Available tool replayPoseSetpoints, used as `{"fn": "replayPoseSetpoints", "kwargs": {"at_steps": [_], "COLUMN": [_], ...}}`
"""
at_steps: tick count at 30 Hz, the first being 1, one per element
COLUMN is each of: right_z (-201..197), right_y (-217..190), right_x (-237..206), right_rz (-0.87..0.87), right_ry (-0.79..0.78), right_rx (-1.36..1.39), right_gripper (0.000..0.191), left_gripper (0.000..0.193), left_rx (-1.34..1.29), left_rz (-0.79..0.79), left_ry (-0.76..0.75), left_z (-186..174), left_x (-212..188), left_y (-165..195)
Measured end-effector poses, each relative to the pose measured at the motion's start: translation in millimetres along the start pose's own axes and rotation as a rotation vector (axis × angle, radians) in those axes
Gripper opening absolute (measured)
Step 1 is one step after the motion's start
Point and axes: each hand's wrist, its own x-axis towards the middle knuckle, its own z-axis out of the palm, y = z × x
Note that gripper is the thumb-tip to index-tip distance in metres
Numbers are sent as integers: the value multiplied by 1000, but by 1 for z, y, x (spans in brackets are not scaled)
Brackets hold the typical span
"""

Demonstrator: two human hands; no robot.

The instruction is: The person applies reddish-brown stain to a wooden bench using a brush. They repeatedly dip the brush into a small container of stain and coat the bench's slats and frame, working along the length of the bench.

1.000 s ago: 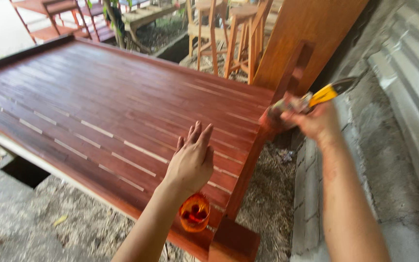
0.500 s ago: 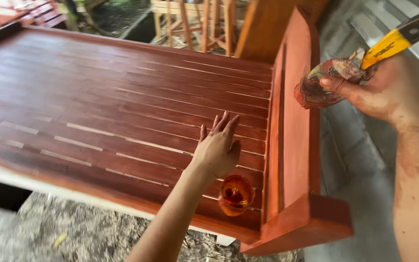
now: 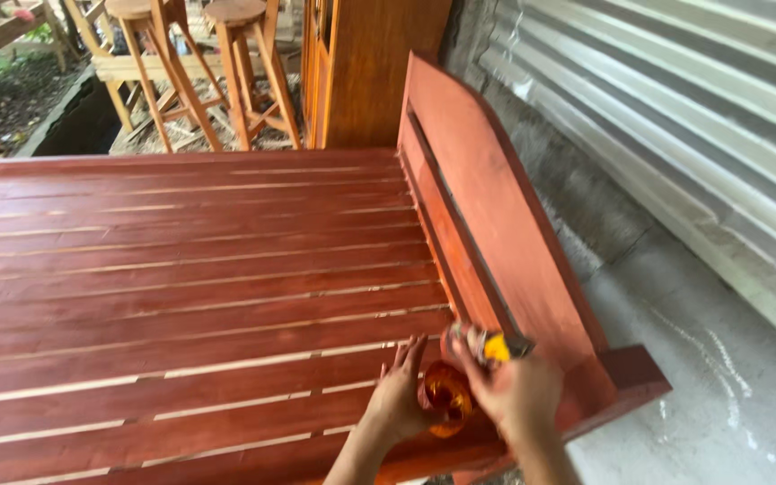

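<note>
A red-stained wooden slatted bed frame (image 3: 181,296) fills the view, with its headboard (image 3: 487,224) on the right. My left hand (image 3: 397,395) lies flat on a slat near the front right corner, fingers apart, touching a small orange-stained container (image 3: 446,395). My right hand (image 3: 514,386) is closed around a yellow-handled paintbrush (image 3: 491,346), held just above that container beside the headboard's lower end.
Two wooden bar stools (image 3: 199,63) stand beyond the bed's far edge, next to a tall wooden cabinet (image 3: 370,63). A corrugated metal wall (image 3: 702,117) runs along the right, with concrete floor (image 3: 720,377) below it.
My right hand came down from high on the right to just above the container. My left hand stayed flat on the slats. The camera view swung toward the headboard.
</note>
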Motion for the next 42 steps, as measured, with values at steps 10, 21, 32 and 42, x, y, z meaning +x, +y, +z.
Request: {"fn": "replayPoseSetpoints", "kwargs": {"at_steps": [10, 21, 32, 42], "right_z": [78, 112, 38, 41], "right_y": [22, 33, 5, -55], "right_x": [-25, -43, -92, -85], "right_rz": [-12, 160, 286, 193], "right_ry": [306, 282, 364, 217], "right_rx": [581, 687, 871, 319], "right_gripper": [46, 39, 42, 32], "left_gripper": [153, 111, 95, 90], "left_rx": [-115, -471, -551, -547], "left_rz": [147, 135, 477, 796], "left_ry": [-132, -336, -47, 116], "left_z": [71, 95, 30, -28], "left_x": [32, 34, 46, 16], "left_y": [-79, -77, -62, -32]}}
